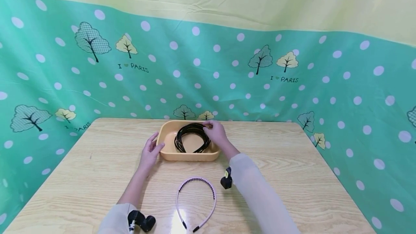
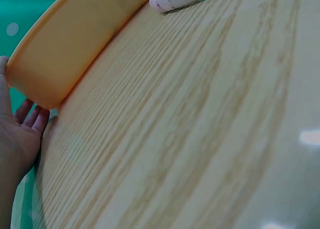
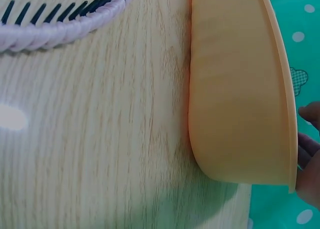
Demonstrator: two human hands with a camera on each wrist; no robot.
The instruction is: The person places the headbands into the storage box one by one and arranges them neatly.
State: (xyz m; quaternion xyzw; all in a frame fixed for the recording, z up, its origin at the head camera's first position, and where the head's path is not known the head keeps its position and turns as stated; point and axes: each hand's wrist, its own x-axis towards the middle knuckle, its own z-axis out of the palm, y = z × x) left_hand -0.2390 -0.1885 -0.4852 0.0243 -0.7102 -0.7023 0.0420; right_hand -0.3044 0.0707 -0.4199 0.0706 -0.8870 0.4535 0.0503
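Observation:
An orange plastic tray (image 1: pixel 190 157) sits at the table's far edge. Inside it, several black toothed headbands (image 1: pixel 178 142) lie nested together. My left hand (image 1: pixel 150 154) holds the tray's left end, thumb over the rim and fingers along the outside; the left wrist view shows this hand (image 2: pixel 20 134) at the tray's corner. Reaching over the tray's right side, my right hand (image 1: pixel 216 133) pinches the black headbands at their upper right. In the right wrist view, the tray wall (image 3: pixel 240 99) partly hides the right hand (image 3: pixel 311 154).
A lilac headband (image 1: pixel 215 199) with dark teeth and black tips lies on the wooden table (image 1: pixel 276 176) in front of the tray. Behind the table hangs a green dotted cloth (image 1: pixel 227 82). Black wrist cameras (image 1: pixel 226 178) are strapped to both forearms.

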